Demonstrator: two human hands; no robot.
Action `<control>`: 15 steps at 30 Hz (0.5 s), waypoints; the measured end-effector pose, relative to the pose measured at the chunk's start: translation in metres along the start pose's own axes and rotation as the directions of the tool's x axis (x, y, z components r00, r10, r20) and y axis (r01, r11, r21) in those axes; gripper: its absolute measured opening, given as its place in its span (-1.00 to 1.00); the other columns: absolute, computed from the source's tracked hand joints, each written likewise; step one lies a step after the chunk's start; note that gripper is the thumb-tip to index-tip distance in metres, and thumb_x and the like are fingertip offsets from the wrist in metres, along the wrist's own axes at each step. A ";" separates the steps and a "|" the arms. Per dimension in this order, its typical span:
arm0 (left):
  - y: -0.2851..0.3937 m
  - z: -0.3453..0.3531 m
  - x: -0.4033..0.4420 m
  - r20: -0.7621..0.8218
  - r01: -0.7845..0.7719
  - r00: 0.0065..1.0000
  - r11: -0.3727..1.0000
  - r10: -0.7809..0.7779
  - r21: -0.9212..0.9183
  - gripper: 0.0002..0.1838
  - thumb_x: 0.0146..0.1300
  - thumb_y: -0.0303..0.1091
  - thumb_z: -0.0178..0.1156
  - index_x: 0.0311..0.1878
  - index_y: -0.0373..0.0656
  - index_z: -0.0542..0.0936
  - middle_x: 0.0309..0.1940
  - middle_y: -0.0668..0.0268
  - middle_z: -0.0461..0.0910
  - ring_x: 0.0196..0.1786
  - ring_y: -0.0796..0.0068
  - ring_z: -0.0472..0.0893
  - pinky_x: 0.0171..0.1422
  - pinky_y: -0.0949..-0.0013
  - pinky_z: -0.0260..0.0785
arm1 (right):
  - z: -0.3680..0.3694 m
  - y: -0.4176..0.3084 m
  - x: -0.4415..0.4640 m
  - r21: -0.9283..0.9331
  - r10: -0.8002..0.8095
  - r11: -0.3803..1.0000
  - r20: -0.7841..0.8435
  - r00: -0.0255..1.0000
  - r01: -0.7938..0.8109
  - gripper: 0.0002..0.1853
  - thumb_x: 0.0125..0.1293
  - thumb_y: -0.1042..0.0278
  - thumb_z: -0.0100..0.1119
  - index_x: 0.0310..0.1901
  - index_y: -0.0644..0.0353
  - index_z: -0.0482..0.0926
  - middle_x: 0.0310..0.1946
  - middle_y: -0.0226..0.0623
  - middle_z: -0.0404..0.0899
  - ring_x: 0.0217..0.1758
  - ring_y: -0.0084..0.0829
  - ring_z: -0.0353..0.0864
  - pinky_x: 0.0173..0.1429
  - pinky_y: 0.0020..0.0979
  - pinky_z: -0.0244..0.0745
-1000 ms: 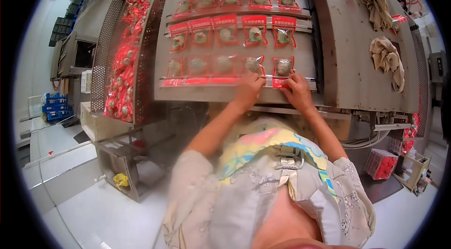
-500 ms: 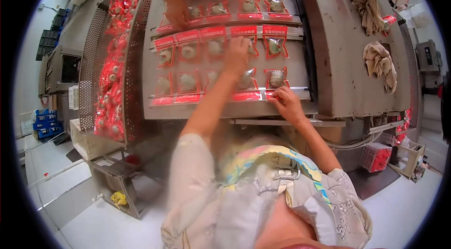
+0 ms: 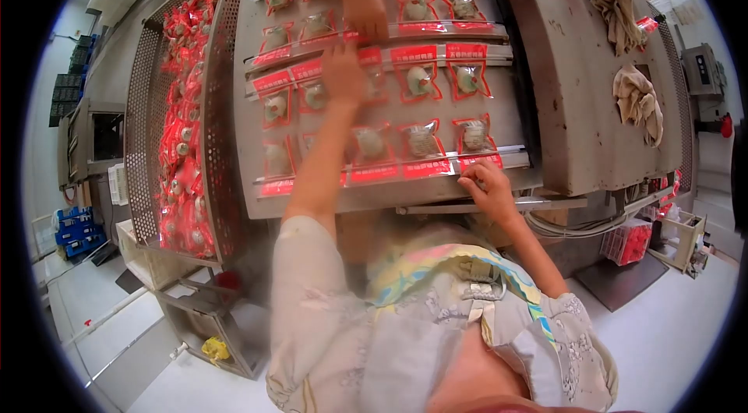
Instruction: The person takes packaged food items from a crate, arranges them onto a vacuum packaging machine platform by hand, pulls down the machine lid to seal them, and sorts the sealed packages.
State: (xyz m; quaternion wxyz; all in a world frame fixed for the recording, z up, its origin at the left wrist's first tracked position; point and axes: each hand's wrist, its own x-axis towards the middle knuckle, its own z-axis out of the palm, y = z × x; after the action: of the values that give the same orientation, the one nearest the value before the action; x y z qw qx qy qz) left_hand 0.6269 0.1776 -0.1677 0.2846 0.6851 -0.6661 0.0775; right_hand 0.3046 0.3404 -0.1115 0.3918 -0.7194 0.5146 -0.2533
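Rows of clear-and-red egg packets (image 3: 418, 82) lie on a metal sealing-machine bed (image 3: 253, 128), their red ends along metal bars. My left hand (image 3: 344, 74), smeared by motion, is over the upper row of the nearer set; its fingers cannot be made out. At the front right, my right hand (image 3: 488, 185) is closed, fingertips curled by the red lower edge of a packet (image 3: 474, 136). Whether it pinches that edge is hidden. Another person's hand (image 3: 366, 17) reaches in from the far side, just beyond my left hand.
On the left stands a perforated metal bin (image 3: 220, 101) heaped with red egg packets (image 3: 183, 140). A large metal cover (image 3: 573, 101) on the right carries two crumpled cloths (image 3: 612, 8). A crate of red items (image 3: 626, 241) sits low on the right.
My left hand has moved left along the upper row. My right hand remains at the front right corner, slightly lower in view. The other person's hand has moved right.
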 end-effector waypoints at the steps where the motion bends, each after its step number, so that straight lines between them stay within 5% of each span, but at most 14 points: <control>1: -0.005 0.006 0.000 -0.021 -0.026 0.999 1.000 0.026 -0.002 -0.69 0.05 -0.50 0.11 -0.07 -0.16 0.57 -0.18 0.07 0.56 -0.03 0.02 0.48 0.10 0.05 0.32 | 0.002 -0.003 -0.001 0.004 0.000 1.000 -0.001 1.000 0.000 -0.89 0.16 0.45 0.27 -0.34 0.27 0.55 -0.36 -0.29 0.51 -0.35 -0.34 0.53 -0.27 -0.40 0.46; 4: -0.010 0.013 0.005 -0.123 -0.095 0.988 0.995 0.097 0.022 -0.76 0.02 -0.52 0.11 -0.21 -0.14 0.61 -0.34 0.12 0.58 -0.19 0.03 0.52 -0.04 0.06 0.36 | 0.010 -0.008 -0.005 0.032 0.037 0.999 0.009 0.999 -0.037 -0.89 0.16 0.45 0.27 -0.35 0.28 0.54 -0.36 -0.28 0.51 -0.34 -0.33 0.53 -0.28 -0.41 0.46; 15: -0.012 0.013 0.004 -0.162 -0.130 0.981 0.979 0.105 -0.154 -0.79 0.01 -0.50 0.16 -0.25 -0.06 0.64 -0.34 0.25 0.60 -0.21 0.13 0.52 -0.03 0.13 0.36 | 0.032 -0.015 -0.010 0.083 0.085 0.993 0.040 0.996 -0.088 -0.90 0.16 0.51 0.26 -0.35 0.31 0.53 -0.38 -0.31 0.49 -0.37 -0.45 0.51 -0.29 -0.49 0.43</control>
State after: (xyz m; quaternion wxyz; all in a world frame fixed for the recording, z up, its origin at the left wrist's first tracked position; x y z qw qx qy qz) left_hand 0.6351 0.1672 -0.1794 0.3853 0.6106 -0.6859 0.0914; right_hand 0.3334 0.3619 -0.1165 0.4419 -0.6834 0.5270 -0.2447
